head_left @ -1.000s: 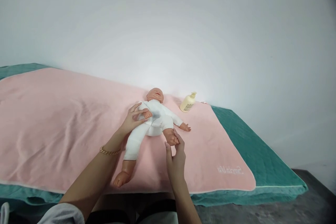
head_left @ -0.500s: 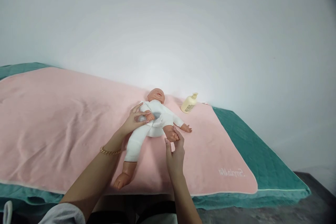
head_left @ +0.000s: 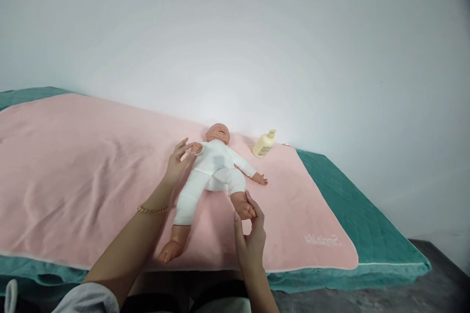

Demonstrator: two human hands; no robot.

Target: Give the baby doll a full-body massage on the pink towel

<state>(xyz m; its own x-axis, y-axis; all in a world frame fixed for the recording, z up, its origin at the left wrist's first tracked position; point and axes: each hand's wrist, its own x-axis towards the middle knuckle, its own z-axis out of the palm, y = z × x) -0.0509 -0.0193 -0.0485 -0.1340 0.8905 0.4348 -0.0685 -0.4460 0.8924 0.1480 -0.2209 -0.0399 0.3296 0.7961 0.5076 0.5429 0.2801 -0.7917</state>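
White-cloth-bodied baby doll with smooth plastic limbs (head_left: 217,156) lies face-up on a pink fabric blanket (head_left: 125,166) — left hand (head_left: 178,162) grasping its small fist (head_left: 197,147), right hand (head_left: 252,232) its foot (head_left: 246,211). Probably light, floppy — best held by wrist or ankle.

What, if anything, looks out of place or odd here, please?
A grey patch on the white torso of the doll stands out from plain fabric; I cannot tell whether it is print or stain. The pink blanket is wrinkled at left.
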